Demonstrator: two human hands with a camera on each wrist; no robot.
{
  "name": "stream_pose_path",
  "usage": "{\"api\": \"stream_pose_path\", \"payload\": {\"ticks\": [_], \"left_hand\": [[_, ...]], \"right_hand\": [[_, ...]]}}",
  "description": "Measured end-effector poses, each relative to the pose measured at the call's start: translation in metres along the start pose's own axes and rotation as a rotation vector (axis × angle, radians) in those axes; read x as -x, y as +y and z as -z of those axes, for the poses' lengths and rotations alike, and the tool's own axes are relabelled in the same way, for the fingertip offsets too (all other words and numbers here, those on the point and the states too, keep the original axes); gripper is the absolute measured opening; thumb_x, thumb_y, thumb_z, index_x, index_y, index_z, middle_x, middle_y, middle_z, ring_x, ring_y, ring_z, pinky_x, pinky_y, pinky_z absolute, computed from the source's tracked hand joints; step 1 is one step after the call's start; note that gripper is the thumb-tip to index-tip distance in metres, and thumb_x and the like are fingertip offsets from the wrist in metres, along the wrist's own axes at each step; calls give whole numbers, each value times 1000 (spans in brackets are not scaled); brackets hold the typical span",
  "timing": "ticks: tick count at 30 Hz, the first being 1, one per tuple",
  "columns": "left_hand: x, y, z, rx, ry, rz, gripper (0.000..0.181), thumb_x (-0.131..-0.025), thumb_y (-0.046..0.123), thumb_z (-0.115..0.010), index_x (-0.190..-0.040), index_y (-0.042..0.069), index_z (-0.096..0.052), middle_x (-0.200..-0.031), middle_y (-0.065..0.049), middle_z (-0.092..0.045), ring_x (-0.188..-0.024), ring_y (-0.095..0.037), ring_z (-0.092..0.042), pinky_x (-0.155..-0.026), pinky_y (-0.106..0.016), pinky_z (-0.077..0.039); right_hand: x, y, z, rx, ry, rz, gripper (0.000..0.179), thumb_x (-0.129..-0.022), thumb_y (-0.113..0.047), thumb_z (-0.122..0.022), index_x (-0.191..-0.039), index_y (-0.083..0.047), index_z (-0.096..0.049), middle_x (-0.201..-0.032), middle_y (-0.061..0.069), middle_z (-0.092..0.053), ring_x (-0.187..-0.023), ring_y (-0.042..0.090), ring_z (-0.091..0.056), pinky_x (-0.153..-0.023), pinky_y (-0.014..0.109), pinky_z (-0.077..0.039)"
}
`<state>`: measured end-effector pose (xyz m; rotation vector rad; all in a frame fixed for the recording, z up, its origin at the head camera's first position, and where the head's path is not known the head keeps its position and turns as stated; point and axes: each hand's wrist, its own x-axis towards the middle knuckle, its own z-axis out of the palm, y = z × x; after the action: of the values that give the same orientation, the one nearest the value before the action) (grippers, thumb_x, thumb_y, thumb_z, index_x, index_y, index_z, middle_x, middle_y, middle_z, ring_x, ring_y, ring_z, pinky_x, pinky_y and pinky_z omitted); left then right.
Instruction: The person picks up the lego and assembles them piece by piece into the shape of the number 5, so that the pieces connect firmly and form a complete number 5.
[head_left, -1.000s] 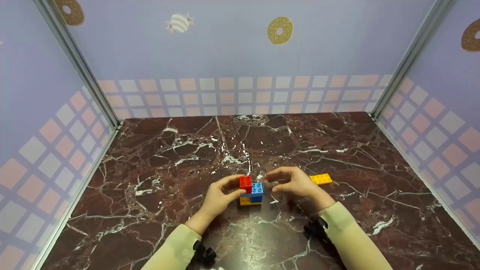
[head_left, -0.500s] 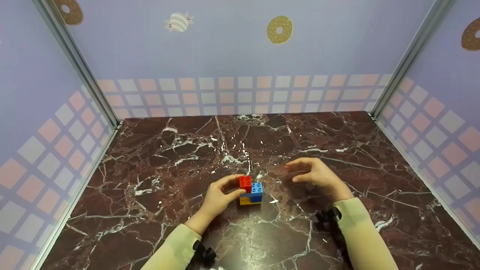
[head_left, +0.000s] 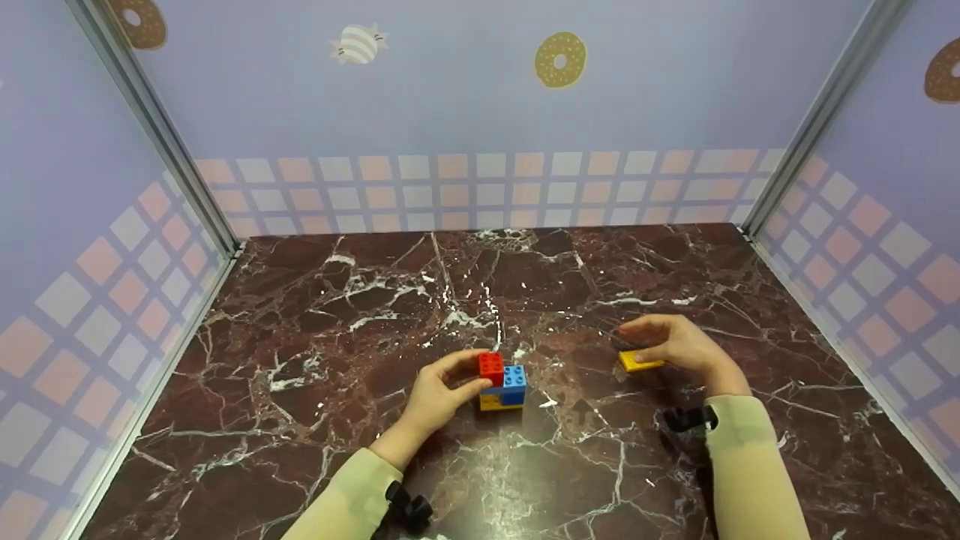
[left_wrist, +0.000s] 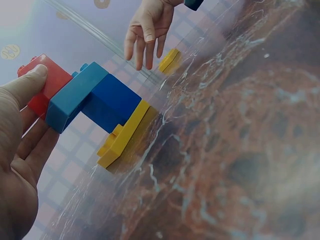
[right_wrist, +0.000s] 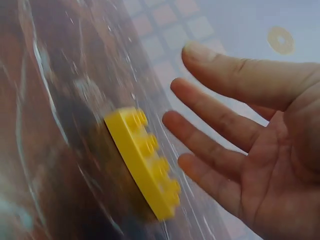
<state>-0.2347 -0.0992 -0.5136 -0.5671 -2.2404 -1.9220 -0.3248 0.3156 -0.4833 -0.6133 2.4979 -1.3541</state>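
Observation:
My left hand (head_left: 442,390) pinches a red brick (head_left: 491,366) between thumb and fingers at the top left of a small toy-brick stack. Beside the red brick, studs show on the light blue brick (left_wrist: 80,95) that carries it. Below come a dark blue brick (left_wrist: 114,104) and a flat yellow brick (left_wrist: 125,136) at the bottom, on the table. Off to the right, my right hand (head_left: 679,345) hovers close over a second flat yellow brick (right_wrist: 142,162). Its fingers are spread and hold nothing; in the right wrist view that brick lies studs up, apart from the fingertips.
A dark red marbled tabletop (head_left: 390,315) with white veins lies under everything. Lilac walls with a checked band (head_left: 480,191) enclose it at the back and both sides. Black wrist mounts (head_left: 409,506) sit at both sleeves.
My right hand has moved from beside the stack rightward to over the loose yellow brick. The left hand and the stack have stayed put.

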Motion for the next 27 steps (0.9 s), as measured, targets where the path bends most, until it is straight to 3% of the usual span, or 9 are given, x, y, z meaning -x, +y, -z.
{"api": "stream_pose_path", "payload": {"ticks": [4, 12, 19, 27], "left_hand": [[0, -1, 0, 3, -2, -5, 47, -85, 9, -83, -129, -1, -68, -120, -19, -74, -108, -20, -73, -98, -31, -60], [0, -1, 0, 15, -5, -10, 47, -85, 8, -82, -129, -1, -68, -122, -19, -74, -110, -18, -72, -99, -34, -60], [0, -1, 0, 18, -6, -14, 47, -85, 9, -83, -129, 1, -69, -122, -19, -74, -110, -19, -72, -100, -35, -60], [0, 0, 1, 5, -2, -13, 47, -85, 10, -83, -129, 1, -68, -123, -18, -74, -111, -23, -72, -100, -35, -59]], "right_hand": [[5, 6, 7, 50, -18, -31, 52, -86, -1, -80, -134, 7, -62, -136, 29, -63, -126, 47, -61, -94, 22, -57], [7, 13, 9, 156, -36, -86, 50, -84, -2, -82, -131, 4, -66, -130, 29, -67, -117, 43, -65, -99, 43, -58], [4, 16, 7, 193, -32, -152, 48, -84, -1, -82, -129, 4, -67, -130, 28, -67, -110, 36, -66, -86, 23, -56], [2, 15, 3, 231, -11, -225, 41, -81, -2, -84, -119, 4, -72, -111, 21, -73, -89, 19, -62, -75, 24, -53]]}}
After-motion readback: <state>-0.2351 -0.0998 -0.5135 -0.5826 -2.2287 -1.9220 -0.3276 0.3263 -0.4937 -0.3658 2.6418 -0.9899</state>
